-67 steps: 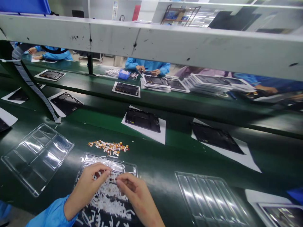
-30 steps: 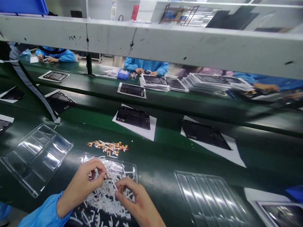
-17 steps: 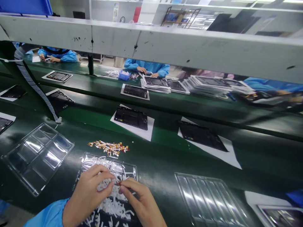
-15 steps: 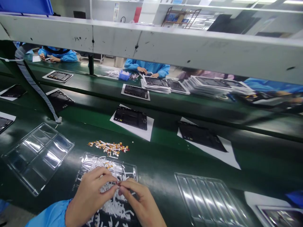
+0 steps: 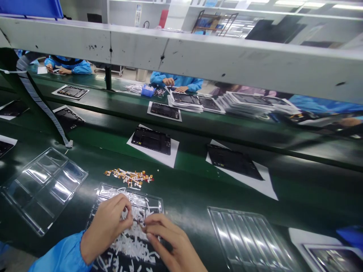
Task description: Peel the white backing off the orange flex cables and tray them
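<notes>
Fingers (image 5: 126, 207) of left hand (image 5: 106, 228), right hand (image 5: 172, 241) curled among tangled white paper strips (image 5: 133, 245); grip unclear.

bright overhead light, glare on clear plastic trays (image 5: 45, 190), edges warped

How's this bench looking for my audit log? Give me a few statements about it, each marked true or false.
1. The left hand and right hand are both over the clear tray of white strips. True.
2. Both hands wear gloves. False: they are bare.
3. The orange-tipped strips lie inside the tray. False: they lie on the green belt beyond it.
4. The nearest black panel sits on a white sheet. True.
</notes>
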A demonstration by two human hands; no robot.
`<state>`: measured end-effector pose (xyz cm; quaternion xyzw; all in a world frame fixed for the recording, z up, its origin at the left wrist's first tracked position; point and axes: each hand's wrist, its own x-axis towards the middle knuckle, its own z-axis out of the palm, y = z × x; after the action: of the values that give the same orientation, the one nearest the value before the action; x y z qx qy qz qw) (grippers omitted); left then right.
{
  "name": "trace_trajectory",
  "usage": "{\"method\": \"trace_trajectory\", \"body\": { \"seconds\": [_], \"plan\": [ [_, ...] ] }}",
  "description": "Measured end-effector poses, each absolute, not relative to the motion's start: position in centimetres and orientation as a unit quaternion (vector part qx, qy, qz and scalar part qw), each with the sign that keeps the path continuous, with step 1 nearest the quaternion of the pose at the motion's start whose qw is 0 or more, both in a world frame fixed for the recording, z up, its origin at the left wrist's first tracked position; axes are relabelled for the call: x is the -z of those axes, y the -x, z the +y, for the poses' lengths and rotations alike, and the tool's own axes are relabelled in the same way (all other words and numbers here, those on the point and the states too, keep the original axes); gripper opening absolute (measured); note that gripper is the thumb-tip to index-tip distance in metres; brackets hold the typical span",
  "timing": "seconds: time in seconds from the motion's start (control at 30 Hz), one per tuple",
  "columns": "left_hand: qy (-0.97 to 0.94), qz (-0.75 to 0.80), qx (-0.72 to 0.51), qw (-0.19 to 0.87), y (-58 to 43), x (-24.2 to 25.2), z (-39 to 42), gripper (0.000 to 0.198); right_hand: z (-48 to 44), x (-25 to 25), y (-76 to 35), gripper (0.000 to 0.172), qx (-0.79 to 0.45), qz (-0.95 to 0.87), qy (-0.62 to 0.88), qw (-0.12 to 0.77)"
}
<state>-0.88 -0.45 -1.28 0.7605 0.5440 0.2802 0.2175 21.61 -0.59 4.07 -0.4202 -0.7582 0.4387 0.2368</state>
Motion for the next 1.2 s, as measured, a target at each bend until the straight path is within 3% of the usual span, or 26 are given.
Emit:
{"method": "trace_trajectory", "body": {
  "seconds": [0.13,0.23,0.33,0.43,0.5,0.67,0.83,1.2],
  "plan": [
    [-0.757,0.582,-0.217,0.204,3.0,1.7,0.1,0.015,-0.2,-6.2,-24.1,0.025,-0.392,-0.786,0.421,0.229],
    [-0.744,0.555,-0.25,0.274,3.3,0.0,0.0,0.02,0.2,-6.8,-24.5,0.036,-0.376,-0.8,0.414,0.216],
    [-0.716,0.474,-0.286,0.425,1.9,-2.6,-0.4,0.027,0.5,-6.3,-23.4,0.064,-0.394,-0.8,0.415,0.181],
    [-0.689,0.445,-0.299,0.488,0.2,-4.1,-0.8,0.013,0.8,-5.5,-21.8,0.087,-0.421,-0.798,0.404,0.146],
    [-0.678,0.465,-0.308,0.479,-0.4,-4.2,-0.8,0.007,1.1,-5.3,-21.1,0.081,-0.422,-0.798,0.401,0.159],
    [-0.659,0.506,-0.317,0.456,-0.3,-3.2,-0.7,0.011,1.5,-6.0,-20.8,0.04,-0.355,-0.819,0.392,0.224],
    [-0.66,0.499,-0.337,0.449,-0.3,-2.8,-0.5,0.011,1.5,-5.9,-20.5,0.021,-0.309,-0.831,0.391,0.246],
    [-0.6,0.536,-0.33,0.494,-0.8,-2.0,-0.2,0.011,0.3,-3.4,-18.7,0.024,0.044,-0.872,0.405,0.27]
  ]
}}
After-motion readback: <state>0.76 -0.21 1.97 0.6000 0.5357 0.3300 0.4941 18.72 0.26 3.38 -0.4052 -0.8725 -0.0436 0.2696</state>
